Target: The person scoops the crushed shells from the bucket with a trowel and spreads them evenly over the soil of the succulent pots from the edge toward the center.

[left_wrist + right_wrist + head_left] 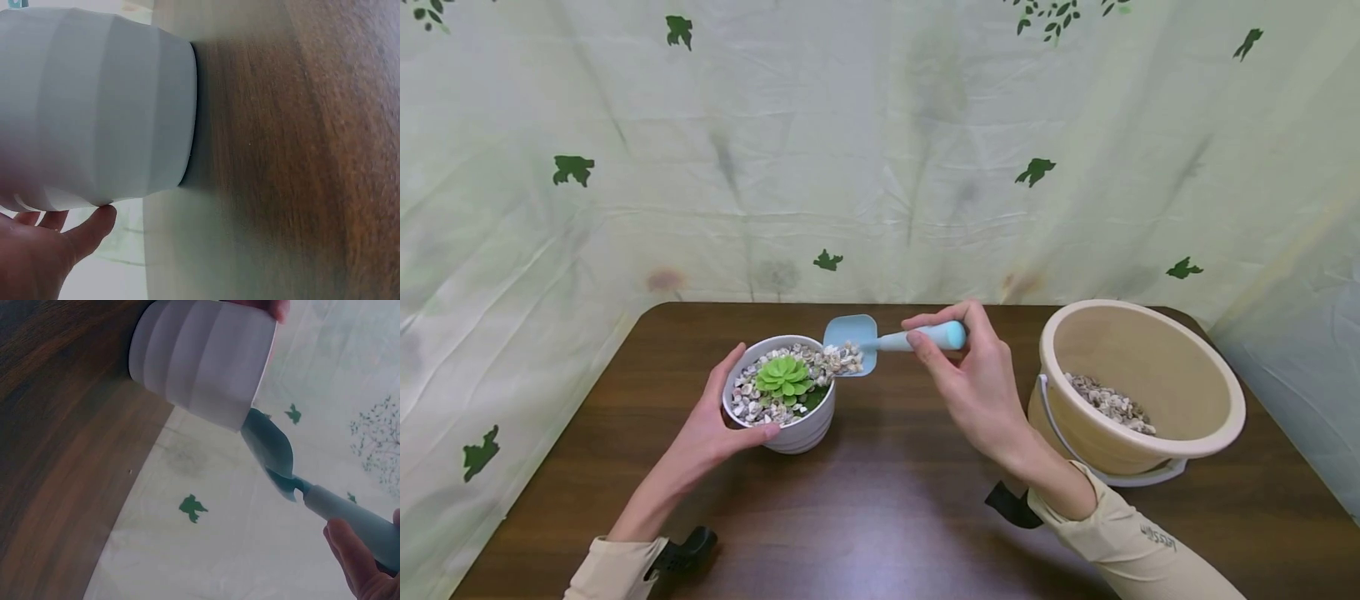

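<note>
A white ribbed pot stands on the table with a green succulent in it, ringed by pale pebbles. My left hand holds the pot from its left side, thumb at the near rim and fingers behind; the left wrist view shows fingers against the pot wall. My right hand grips the handle of a light blue hand trowel. The tilted trowel blade meets the pot's right rim, and pebbles lie along its lower edge, running into the pot.
To the right stands a beige bucket with a pale handle, holding more pebbles. Dark brown wood makes up the table. Behind it hangs a pale curtain with green leaf prints.
</note>
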A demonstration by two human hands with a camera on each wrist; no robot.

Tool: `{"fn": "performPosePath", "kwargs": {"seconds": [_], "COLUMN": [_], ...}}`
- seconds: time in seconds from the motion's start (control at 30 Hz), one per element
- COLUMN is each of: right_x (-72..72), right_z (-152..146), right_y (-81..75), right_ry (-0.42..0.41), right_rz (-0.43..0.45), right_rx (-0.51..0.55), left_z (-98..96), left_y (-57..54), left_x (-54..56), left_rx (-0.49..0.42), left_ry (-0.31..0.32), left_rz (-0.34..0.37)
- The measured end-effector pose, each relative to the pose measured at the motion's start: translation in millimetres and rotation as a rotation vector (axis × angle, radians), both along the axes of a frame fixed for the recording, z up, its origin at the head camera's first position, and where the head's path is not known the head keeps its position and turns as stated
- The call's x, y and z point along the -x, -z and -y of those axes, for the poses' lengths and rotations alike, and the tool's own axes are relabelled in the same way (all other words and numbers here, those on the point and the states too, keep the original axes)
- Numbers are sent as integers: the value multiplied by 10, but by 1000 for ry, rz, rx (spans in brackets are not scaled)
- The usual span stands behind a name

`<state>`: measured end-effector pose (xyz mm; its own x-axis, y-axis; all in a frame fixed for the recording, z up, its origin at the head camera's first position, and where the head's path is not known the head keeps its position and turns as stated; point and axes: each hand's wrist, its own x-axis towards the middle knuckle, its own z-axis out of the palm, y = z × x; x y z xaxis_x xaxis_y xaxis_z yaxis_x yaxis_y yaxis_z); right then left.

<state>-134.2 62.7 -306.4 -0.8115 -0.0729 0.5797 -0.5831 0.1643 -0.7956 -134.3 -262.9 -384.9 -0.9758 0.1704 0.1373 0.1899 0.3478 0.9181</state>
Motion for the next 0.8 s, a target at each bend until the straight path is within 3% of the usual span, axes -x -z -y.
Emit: {"fn": "performPosePath", "kwargs": {"seconds": [0.2,0.53,0.8], "right_x": [-3,-2,1], "right_z": [-8,-27,-18], "right_y": [11,14,-1], "right_ry": [9,11,18], "right_rz": [18,34,32], "right_rx": [14,41,43], "left_z": [-6,10,15], "left_y": [7,-19,0], "left_x": [-15,-34,2], "left_rx": [22,-65,-3], "left_ry": [-10,40,13], "left_rz": [8,42,8]}}
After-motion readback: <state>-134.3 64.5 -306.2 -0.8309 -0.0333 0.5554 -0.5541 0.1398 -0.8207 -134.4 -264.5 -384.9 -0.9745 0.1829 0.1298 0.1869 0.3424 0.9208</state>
